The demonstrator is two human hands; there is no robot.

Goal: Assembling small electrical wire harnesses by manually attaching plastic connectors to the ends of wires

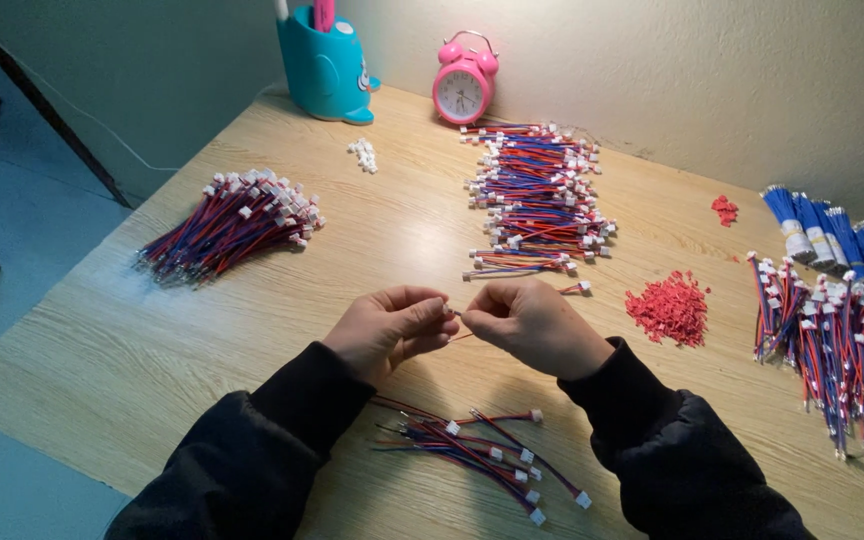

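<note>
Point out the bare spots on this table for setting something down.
Free: the near-left tabletop, below the left wire bundle; also between that bundle and the middle wire stack. Crowded: the right edge, with red pieces and wire bundles.

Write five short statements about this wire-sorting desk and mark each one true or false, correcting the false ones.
1. Both hands meet over the table, the left hand and right hand pinching a small wire piece between them. True.
2. The alarm clock is blue. False: it is pink.
3. A pile of red pieces lies to the right of the hands. True.
4. The wire bundle on the left hangs off the table. False: it lies wholly on it.
5. A small wire cluster lies between the forearms. True.
</note>
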